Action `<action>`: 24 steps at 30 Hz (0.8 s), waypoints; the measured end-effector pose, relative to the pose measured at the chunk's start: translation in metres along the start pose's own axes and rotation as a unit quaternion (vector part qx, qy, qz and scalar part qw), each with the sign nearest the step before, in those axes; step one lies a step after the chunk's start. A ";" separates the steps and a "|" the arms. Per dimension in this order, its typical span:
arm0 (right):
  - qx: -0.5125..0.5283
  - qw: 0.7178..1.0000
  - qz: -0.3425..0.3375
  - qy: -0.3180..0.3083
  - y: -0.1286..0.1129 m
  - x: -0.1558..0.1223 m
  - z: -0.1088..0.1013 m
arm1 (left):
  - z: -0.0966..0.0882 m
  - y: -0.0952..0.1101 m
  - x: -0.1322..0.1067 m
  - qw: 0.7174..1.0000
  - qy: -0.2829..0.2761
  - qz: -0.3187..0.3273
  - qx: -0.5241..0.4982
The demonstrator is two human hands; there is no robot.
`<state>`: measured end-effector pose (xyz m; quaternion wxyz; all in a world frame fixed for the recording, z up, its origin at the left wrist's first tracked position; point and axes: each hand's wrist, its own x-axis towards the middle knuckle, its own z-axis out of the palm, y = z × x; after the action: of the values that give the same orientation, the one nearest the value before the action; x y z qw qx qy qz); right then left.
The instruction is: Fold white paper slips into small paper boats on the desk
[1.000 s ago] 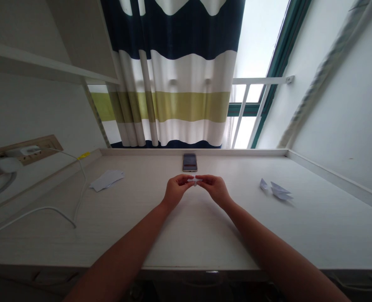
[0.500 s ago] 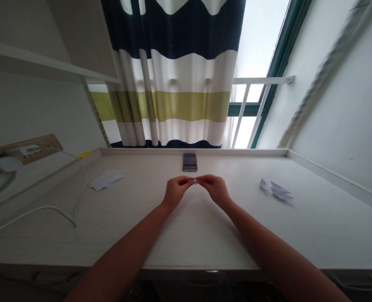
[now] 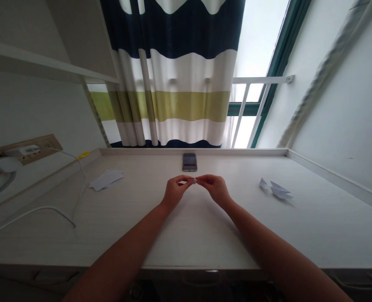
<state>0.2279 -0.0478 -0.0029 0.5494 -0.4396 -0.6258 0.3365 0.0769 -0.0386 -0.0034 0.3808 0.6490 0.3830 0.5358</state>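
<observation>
A small folded piece of white paper [image 3: 194,181] is pinched between the fingertips of my left hand [image 3: 175,193] and my right hand [image 3: 215,188]. Both hands are raised a little over the middle of the white desk [image 3: 204,235]. Most of the paper is hidden by my fingers. Straight ahead of the hands, a smartphone [image 3: 190,162] lies near the back edge of the desk with its screen up.
Loose white paper sheets [image 3: 107,179] lie to the left, and folded white paper pieces [image 3: 277,190] lie to the right. A white cable [image 3: 79,197] runs from a wall socket panel [image 3: 22,154] across the left of the desk. A striped curtain [image 3: 173,84] hangs behind.
The small paper sits lower and looks flatter between my fingertips. My hands have barely moved. The head camera has shifted only slightly.
</observation>
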 end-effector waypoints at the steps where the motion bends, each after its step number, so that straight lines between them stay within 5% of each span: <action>1: 0.006 1.000 0.003 0.001 -0.001 0.000 0.000 | 0.000 0.000 0.000 1.000 -0.001 0.002 -0.002; 24: 0.097 0.993 0.047 -0.048 -0.008 -0.001 0.001 | 0.001 -0.008 0.002 0.999 -0.026 0.007 -0.030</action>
<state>0.2252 -0.0515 0.0035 0.5423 -0.3967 -0.5946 0.4415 0.0776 -0.0336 -0.0097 0.4066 0.6537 0.3521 0.5323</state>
